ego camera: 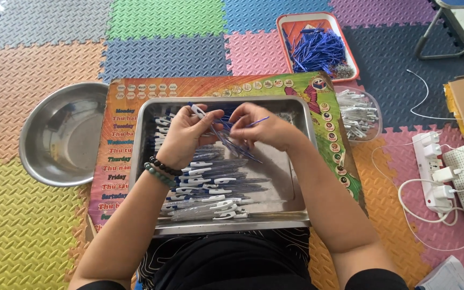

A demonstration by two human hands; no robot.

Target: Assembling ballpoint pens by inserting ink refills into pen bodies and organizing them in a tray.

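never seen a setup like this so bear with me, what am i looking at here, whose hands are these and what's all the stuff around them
There is no machine here: the single picture comes from a camera worn on a person's head, looking down at their own two bare hands. They sit on a floor of coloured foam mats.

In front of them a metal tray rests on a colourful printed board. Rows of finished pens with white clips lie in the tray.

The left hand, with bead bracelets at the wrist, holds a pen body. The right hand pinches a thin blue refill.

Nearby are an empty steel bowl, an orange tray of blue refills, a clear tub of white parts and a power strip.
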